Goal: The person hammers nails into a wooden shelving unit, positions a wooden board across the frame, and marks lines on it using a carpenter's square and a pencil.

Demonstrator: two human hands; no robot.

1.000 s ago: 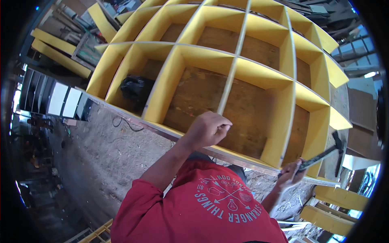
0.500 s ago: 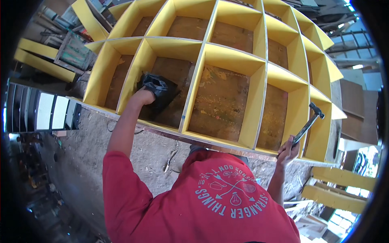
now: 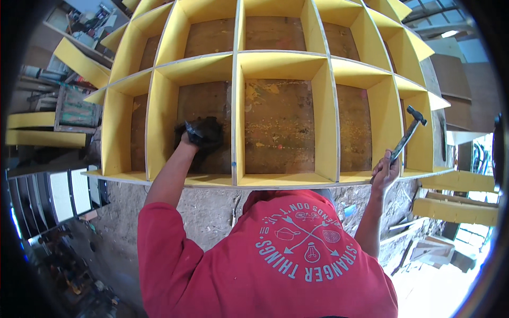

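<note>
My left hand (image 3: 186,139) reaches down into one compartment of a large yellow wooden grid frame (image 3: 325,124). It is at a crumpled black plastic bag (image 3: 205,132) on the brown board at the bottom. The bag hides my fingers, so whether they grip it or are inside it does not show. Over the frame's near edge on the right, my right hand (image 3: 385,170) is closed around the handle of a hammer (image 3: 406,139). The hammer's dark head points up and away, above a right-hand compartment.
Curved yellow wooden pieces (image 3: 456,211) lie at the right, with more yellow strips (image 3: 47,139) at the left. Brown boards (image 3: 450,79) lean at the far right. A worn green-and-brown wooden box (image 3: 78,107) stands left of the frame. Bare ground (image 3: 212,204) shows below it.
The view has shifted, so the frame sits squarer. The bag's open mouth showed before; now the bag looks bunched over my left hand. My right hand still holds the hammer up.
</note>
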